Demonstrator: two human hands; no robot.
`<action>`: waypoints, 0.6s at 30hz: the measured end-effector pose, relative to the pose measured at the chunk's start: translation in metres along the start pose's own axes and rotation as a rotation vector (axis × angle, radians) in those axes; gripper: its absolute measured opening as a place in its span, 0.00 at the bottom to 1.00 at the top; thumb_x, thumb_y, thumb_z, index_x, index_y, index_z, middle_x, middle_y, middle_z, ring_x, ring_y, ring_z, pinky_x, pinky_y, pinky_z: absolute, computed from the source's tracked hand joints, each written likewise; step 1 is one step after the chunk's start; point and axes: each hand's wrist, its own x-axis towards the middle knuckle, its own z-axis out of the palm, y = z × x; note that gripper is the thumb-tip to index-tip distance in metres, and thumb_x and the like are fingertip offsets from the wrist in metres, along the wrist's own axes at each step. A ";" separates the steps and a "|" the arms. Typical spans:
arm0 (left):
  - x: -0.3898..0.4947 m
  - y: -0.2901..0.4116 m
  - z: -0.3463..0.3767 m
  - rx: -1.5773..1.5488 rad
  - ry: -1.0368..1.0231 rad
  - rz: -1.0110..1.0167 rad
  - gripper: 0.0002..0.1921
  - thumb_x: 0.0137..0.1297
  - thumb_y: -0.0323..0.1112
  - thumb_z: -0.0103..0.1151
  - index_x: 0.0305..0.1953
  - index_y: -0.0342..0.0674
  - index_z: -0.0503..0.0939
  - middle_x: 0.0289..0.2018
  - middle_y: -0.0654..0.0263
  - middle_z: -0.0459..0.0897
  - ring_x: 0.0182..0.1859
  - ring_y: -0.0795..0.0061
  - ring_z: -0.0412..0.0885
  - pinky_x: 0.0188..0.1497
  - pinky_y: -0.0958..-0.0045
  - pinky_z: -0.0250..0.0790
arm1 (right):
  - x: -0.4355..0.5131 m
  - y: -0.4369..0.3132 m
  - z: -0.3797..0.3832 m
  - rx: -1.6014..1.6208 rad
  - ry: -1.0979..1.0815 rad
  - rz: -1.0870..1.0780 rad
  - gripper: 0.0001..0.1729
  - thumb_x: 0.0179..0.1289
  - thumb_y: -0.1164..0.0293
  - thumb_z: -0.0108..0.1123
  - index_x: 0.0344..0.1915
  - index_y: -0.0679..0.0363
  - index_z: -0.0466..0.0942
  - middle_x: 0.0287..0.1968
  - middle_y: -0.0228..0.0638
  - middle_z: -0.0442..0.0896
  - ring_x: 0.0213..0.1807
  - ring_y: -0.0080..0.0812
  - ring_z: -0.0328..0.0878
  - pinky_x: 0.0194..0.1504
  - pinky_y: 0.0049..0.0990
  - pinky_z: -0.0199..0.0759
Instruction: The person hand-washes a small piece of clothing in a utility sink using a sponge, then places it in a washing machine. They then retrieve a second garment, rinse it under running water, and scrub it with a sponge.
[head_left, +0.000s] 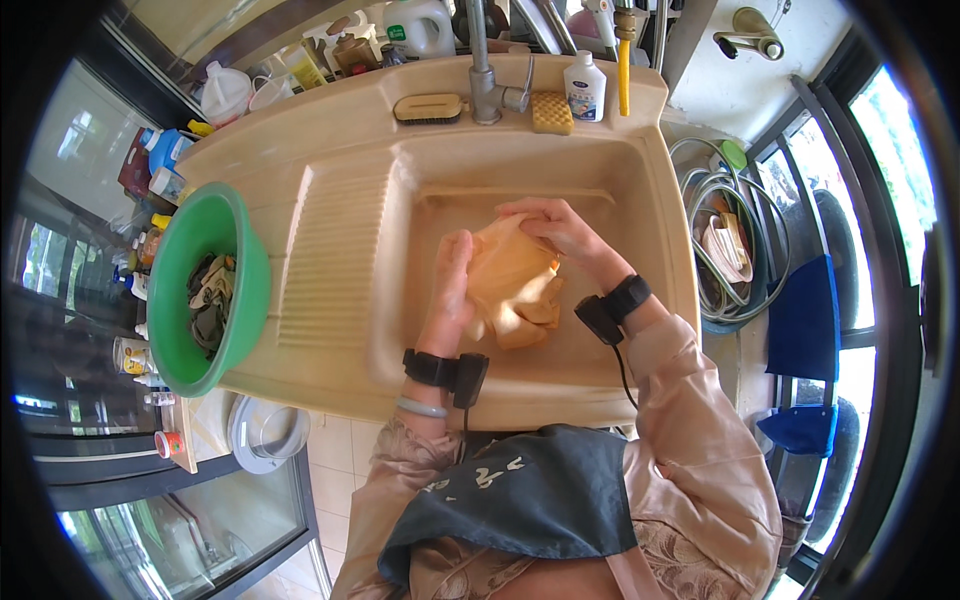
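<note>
Between my two hands a yellow-orange cloth hangs in folds over the basin of a beige laundry sink. My left hand grips its left edge, the thumb pointing up. At the top right, my right hand pinches the cloth with bent fingers. The lower end of the cloth droops toward the basin floor; whether it touches there I cannot tell. Each wrist wears a black strap with a small device and a cable.
Left of the ribbed washboard stands a green plastic basin with dark crumpled cloths inside. Along the back rim are a wooden scrub brush, a metal faucet, a yellow sponge and a white bottle. A coiled hose lies at right.
</note>
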 end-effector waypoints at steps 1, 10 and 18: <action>0.003 -0.006 -0.003 0.033 0.012 0.019 0.21 0.65 0.55 0.50 0.44 0.41 0.70 0.41 0.67 0.75 0.42 0.76 0.75 0.45 0.68 0.72 | -0.001 0.000 0.010 -0.201 0.181 -0.043 0.15 0.56 0.78 0.53 0.45 0.66 0.75 0.34 0.36 0.81 0.35 0.30 0.80 0.45 0.28 0.73; 0.004 -0.049 -0.010 -0.312 -0.056 -0.274 0.21 0.67 0.53 0.46 0.49 0.42 0.73 0.45 0.66 0.78 0.46 0.71 0.76 0.48 0.65 0.72 | 0.005 0.057 0.064 -0.988 0.749 -0.492 0.10 0.52 0.69 0.58 0.18 0.60 0.71 0.19 0.39 0.71 0.21 0.45 0.72 0.24 0.39 0.66; 0.002 -0.043 -0.003 -0.262 0.116 -0.379 0.16 0.72 0.47 0.37 0.38 0.45 0.73 0.27 0.71 0.69 0.32 0.80 0.70 0.36 0.73 0.69 | 0.017 0.083 0.063 -0.907 0.740 -0.478 0.10 0.54 0.71 0.55 0.19 0.63 0.72 0.20 0.45 0.74 0.23 0.48 0.73 0.26 0.39 0.65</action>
